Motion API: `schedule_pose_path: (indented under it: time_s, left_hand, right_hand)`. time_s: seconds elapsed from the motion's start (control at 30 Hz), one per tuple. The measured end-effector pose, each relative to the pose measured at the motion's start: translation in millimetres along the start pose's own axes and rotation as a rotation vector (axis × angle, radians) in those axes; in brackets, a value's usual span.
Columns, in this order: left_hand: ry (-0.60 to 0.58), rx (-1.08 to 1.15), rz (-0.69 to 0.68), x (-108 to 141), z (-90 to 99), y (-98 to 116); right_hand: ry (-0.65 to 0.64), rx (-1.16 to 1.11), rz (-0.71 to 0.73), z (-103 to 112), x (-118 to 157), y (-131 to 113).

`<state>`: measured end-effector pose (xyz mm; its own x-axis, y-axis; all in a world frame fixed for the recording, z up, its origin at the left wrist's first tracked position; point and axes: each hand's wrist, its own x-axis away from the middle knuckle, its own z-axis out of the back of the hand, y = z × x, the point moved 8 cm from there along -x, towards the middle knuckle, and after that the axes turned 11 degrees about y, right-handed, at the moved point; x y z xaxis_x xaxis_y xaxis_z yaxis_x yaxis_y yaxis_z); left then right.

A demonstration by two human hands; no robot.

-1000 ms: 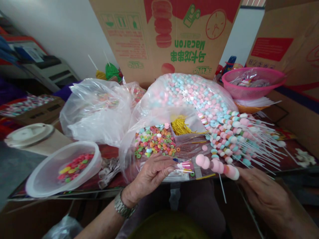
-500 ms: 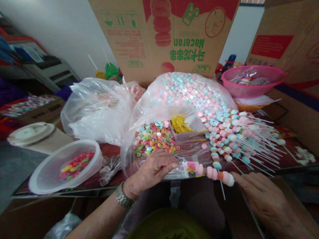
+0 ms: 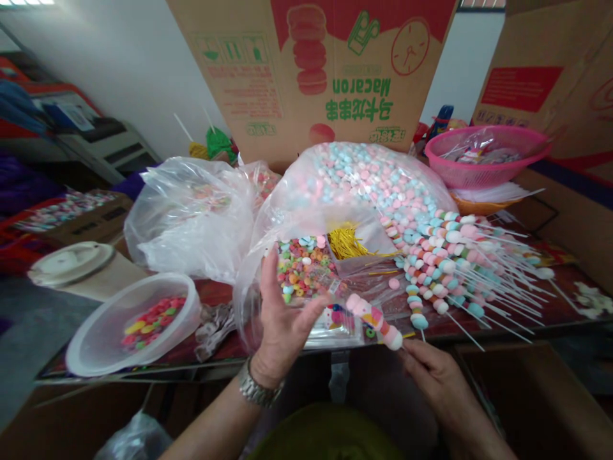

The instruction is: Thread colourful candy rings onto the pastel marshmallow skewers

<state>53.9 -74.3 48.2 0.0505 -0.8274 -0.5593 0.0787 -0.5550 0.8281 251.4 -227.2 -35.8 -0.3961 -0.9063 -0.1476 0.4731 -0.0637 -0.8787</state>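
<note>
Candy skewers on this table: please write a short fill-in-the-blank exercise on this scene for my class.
1. The metal wristwatch is on the person's ____ wrist.
2. The plastic basket at the far right of the table is ____.
3. The large green word printed upside down on the cardboard box reads ____.
4. The candy skewer is held by its stick in the person's ____ hand.

Missing words: left; pink; Macaron; right.

Before us on the table (image 3: 560, 303), a plastic bag of marshmallows (image 3: 368, 179) lies in the middle, with marshmallow skewers (image 3: 460, 275) fanned out on its right. A plastic tub of candy (image 3: 134, 326) sits left, a lid (image 3: 71, 264) beyond it, a basket (image 3: 486, 156) back right, and a cardboard box (image 3: 311, 70) stands behind.
</note>
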Motion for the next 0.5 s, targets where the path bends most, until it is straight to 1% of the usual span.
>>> schedule_pose_path:
  time_s: [0.03,0.07,0.1,0.13,0.17,0.2,0.23,0.3,0.4,0.43,0.5]
  left_hand:
    - [0.11,0.151,0.218,5,6.1,-15]
    - [0.145,0.311,0.451,15,2.5,-29]
    - [0.122,0.459,0.676,27,-8.8,-40]
    - [0.068,0.578,0.868,39,-23.2,-44]
    - [0.011,0.661,1.019,49,-36.7,-44]
    - [-0.022,0.711,1.126,55,-46.6,-42]
    - [-0.024,0.736,1.198,58,-52.5,-41]
    - [0.022,0.762,1.274,55,-55.0,-42]
    - [0.108,0.793,1.294,47,-46.5,-49]
    - [0.129,0.793,1.294,48,-43.6,-51]
    - [0.144,0.773,1.305,57,-42.3,-55]
  right_hand:
    - [-0.029,-0.048,-0.072,-12,1,2]
    - [-0.073,-0.093,-0.125,-25,3,1]
    - [-0.132,-0.136,-0.161,-38,5,-3]
    - [-0.196,-0.18,-0.186,-51,6,-9]
    - [-0.254,-0.219,-0.203,-62,7,-15]
    - [-0.296,-0.248,-0.219,-71,7,-21]
    - [-0.313,-0.266,-0.236,-76,7,-25]
    - [-0.28,-0.272,-0.252,-77,5,-29]
    - [-0.241,-0.204,-0.207,-70,9,-28]
    - [-0.241,-0.172,-0.189,-69,12,-27]
    - [-0.204,-0.117,-0.177,-67,15,-24]
